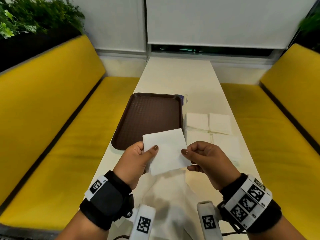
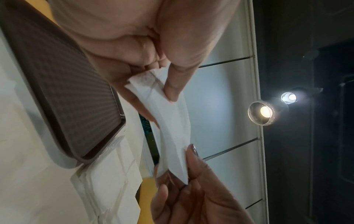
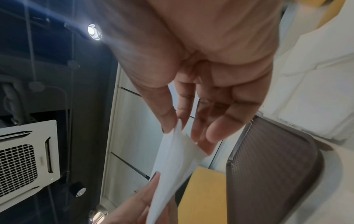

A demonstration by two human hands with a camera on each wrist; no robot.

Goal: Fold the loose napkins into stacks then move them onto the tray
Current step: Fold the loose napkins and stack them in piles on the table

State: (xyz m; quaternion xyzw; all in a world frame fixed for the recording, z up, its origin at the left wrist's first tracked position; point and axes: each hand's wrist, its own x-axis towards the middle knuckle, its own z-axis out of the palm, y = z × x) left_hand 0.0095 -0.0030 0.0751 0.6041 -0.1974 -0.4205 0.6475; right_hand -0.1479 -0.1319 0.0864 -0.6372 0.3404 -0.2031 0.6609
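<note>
Pinching a thin, soft white paper napkin (image 1: 165, 151), the left hand (image 1: 136, 161) & right hand (image 1: 206, 159) each hold one side; it is held up over the white surface (image 1: 174, 78). Brown bumpy plastic tray (image 1: 149, 116): nothing in it. Folded square stacks (image 1: 208, 122) lie just beside it.

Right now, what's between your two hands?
One white napkin, stretched between them. The left hand pinches its left edge and the right hand pinches its right edge, above the table. The head view shows it best.
</note>
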